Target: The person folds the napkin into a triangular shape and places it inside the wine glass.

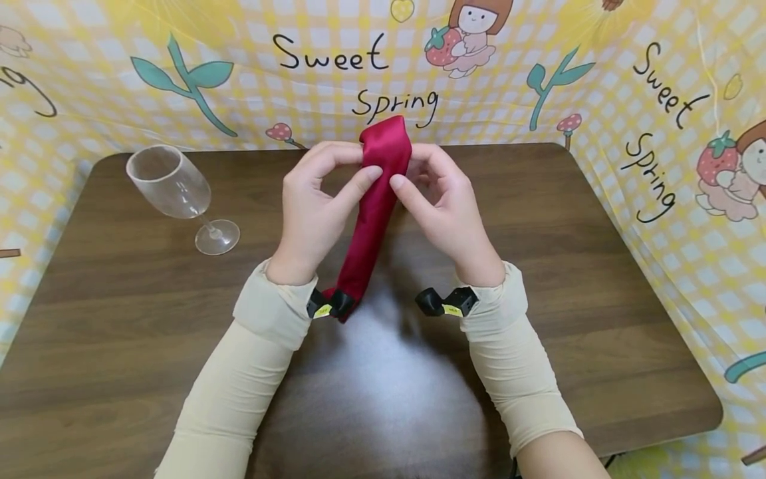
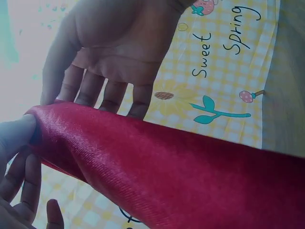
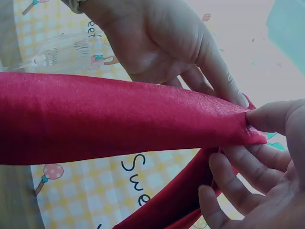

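A folded strip of shiny red satin cloth (image 1: 380, 193) is held up between both hands over the table. Its upper end is bent over, and the lower end slants down toward the left wrist. My left hand (image 1: 317, 199) pinches the left edge near the top, thumb in front and fingers behind. On the opposite edge, my right hand (image 1: 449, 206) pinches the cloth in the same way. In the right wrist view, the red cloth (image 3: 124, 117) runs across the picture, with a second layer hanging below and behind it. Both thumbs lie close together near the fold.
An upright clear stemmed glass (image 1: 173, 183) stands on the brown wooden table (image 1: 574, 319), left of the hands. A yellow checked curtain (image 1: 251, 86) with printed drawings closes off the back and sides. Small black cameras (image 1: 445, 303) sit on both cream-sleeved wrists.
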`<state>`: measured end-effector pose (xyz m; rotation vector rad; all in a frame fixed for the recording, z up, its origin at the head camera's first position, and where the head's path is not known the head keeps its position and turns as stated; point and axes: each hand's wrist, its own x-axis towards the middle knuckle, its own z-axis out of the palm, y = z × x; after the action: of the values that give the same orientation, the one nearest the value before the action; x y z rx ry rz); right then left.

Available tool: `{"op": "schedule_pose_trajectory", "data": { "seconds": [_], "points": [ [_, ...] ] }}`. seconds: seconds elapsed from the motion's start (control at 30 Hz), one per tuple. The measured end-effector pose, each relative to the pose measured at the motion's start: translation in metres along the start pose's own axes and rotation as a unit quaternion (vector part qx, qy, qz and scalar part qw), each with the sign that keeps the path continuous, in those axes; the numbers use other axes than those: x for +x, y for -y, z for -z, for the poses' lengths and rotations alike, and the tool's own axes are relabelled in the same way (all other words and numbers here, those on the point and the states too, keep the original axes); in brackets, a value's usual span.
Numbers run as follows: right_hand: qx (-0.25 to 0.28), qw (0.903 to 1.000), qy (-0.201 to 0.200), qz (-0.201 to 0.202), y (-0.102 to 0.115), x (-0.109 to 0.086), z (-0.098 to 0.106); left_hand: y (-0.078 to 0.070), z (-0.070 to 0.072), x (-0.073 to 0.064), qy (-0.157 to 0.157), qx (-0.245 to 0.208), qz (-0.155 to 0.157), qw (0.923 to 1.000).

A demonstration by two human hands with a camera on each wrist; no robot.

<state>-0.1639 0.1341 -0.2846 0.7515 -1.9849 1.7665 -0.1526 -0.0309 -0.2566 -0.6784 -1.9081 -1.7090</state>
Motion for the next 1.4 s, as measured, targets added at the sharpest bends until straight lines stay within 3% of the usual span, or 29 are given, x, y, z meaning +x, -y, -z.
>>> {"op": "schedule_pose_trajectory", "data": {
  "seconds": [0.17, 0.4, 0.63, 0.87, 0.97, 1.1, 1.3, 1.4],
  "points": [
    [-0.023, 0.9997, 0.005, 0.005, 0.002, -0.001, -0.001, -0.002, -0.001, -0.002, -0.004, 0.023, -0.018, 0.9996],
    [-0.113, 0.9934, 0.001, 0.019, 0.005, 0.000, 0.003, 0.002, 0.001, 0.001, -0.008, 0.025, -0.071, 0.9972],
    [-0.171, 0.9833, -0.005, 0.063, 0.009, 0.001, 0.009, 0.000, 0.009, 0.007, 0.053, 0.055, -0.131, 0.9884],
    [-0.153, 0.9853, -0.006, 0.076, 0.016, 0.001, 0.013, -0.002, 0.011, 0.013, 0.099, 0.027, -0.176, 0.9791],
    [-0.140, 0.9878, 0.000, 0.068, 0.017, 0.000, 0.013, 0.003, 0.013, 0.014, 0.117, -0.020, -0.161, 0.9797],
    [-0.128, 0.9897, 0.007, 0.063, 0.019, 0.000, 0.013, 0.013, 0.013, 0.013, 0.140, -0.059, -0.114, 0.9818],
    [-0.108, 0.9896, 0.024, 0.092, 0.018, 0.000, 0.013, 0.038, 0.006, 0.013, 0.161, -0.021, -0.004, 0.9867],
    [-0.103, 0.9877, 0.040, 0.110, 0.018, -0.001, 0.014, 0.054, 0.002, 0.013, 0.168, -0.009, 0.025, 0.9854]
  ]
}}
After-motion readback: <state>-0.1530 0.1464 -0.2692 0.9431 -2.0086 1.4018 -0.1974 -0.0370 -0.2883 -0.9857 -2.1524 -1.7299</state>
